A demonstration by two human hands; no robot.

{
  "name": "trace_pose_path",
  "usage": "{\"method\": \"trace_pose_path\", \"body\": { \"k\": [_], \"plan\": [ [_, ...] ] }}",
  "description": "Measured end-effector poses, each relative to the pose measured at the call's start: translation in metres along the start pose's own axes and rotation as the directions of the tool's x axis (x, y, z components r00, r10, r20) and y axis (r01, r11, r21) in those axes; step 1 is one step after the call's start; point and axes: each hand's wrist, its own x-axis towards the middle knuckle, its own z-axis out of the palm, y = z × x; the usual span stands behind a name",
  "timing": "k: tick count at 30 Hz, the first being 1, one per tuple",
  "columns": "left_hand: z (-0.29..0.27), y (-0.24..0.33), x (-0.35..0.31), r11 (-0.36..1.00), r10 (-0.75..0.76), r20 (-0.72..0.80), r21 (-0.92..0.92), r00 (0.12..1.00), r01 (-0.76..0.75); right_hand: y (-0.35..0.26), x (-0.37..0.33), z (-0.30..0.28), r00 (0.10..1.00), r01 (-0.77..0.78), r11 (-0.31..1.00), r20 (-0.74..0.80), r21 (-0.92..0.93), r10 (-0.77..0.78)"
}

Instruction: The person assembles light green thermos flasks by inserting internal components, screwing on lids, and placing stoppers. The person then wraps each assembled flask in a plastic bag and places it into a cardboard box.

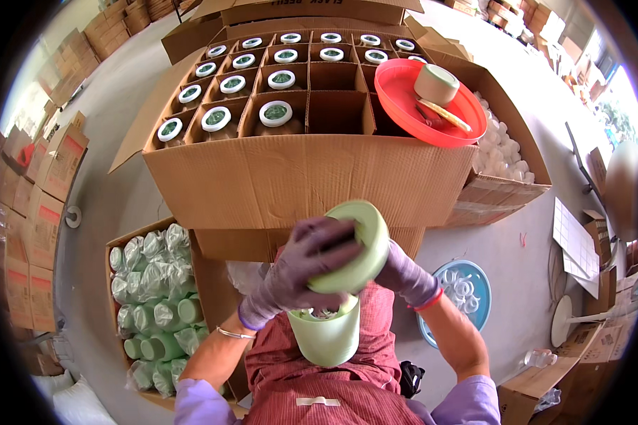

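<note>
A light green, rounded plastic piece [361, 244], shaped like a cap or shallow cup, is tilted in front of my lap. My left hand [312, 258], in a purple-grey glove, grips its left side; the fingers are a little blurred. My right hand [406, 275], gloved the same way, is at its right edge, with most of the fingers hidden behind it. Just below, a pale green cylindrical container [325, 336] stands upright between my thighs, its open top partly covered by the left hand. Something shiny inside that opening is too small to make out.
Ahead is a divided cardboard box [298, 177] of white-rimmed glass bottles [275, 113]. A red basin [411, 106] on its right corner holds a green cup [437, 83]. Left is a carton of green containers [163, 343]; right, a blue basin [475, 319] of white rings [462, 290].
</note>
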Motion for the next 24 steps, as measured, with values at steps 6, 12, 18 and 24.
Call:
{"method": "trace_pose_path", "body": {
  "k": [6, 12, 18, 24],
  "plan": [
    [0.012, 0.005, -0.021, 0.389, -0.787, -0.053, -0.816, 0.615, 0.427, -0.036, 0.018, 0.005, 0.847, 0.391, 0.206, 0.263, -0.897, -0.463],
    [0.001, 0.054, 0.014, 0.854, -0.497, -0.252, -0.309, 0.830, 0.418, -0.053, 0.027, 0.023, 0.860, 0.151, 0.854, -0.360, -0.498, -0.362],
    [-0.029, 0.044, 0.027, 0.867, 0.118, 0.150, 0.467, 0.982, -0.175, -0.001, 0.027, 0.016, 0.978, 0.175, 0.983, -0.128, 0.058, -0.166],
    [-0.023, 0.002, -0.041, 0.995, -0.095, 0.142, -0.006, 0.985, 0.097, 0.003, 0.010, -0.020, 0.788, -0.612, 0.788, -0.039, 0.067, 0.615]
  ]
}}
